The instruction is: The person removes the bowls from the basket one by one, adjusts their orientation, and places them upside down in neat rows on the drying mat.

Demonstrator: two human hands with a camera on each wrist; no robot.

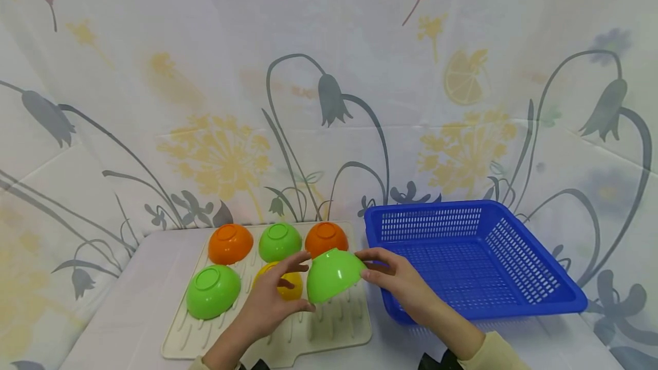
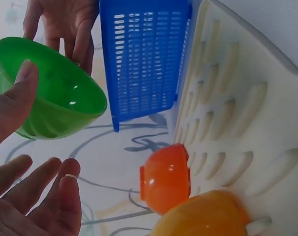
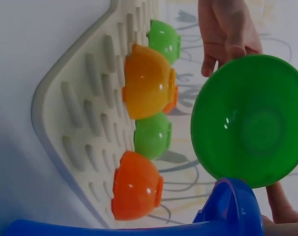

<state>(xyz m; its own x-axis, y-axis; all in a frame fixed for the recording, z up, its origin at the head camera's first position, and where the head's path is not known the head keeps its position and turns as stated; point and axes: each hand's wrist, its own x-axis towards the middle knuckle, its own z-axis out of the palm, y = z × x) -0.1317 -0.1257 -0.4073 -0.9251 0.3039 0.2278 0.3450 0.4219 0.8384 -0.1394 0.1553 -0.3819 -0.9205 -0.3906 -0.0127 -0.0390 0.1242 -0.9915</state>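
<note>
My right hand (image 1: 398, 280) pinches the right rim of a light green bowl (image 1: 334, 276), which is held tilted above a cream ridged drying board (image 1: 354, 330). On the bowl's other side is my left hand (image 1: 272, 298), its thumb right at the rim and its fingers spread away from the wall. The bowl's hollow inside (image 3: 252, 118) faces the right wrist camera. Upside down on the board stand two orange bowls (image 1: 230, 244), two more green bowls (image 1: 213, 293) and a yellow bowl (image 1: 295, 290), partly hidden behind my left hand.
To the right of the board stands a large blue slotted basket (image 1: 478, 307), close beside my right forearm. A white cloth (image 1: 128, 301) covers the table. Behind everything hangs a flower-printed curtain (image 1: 329, 159).
</note>
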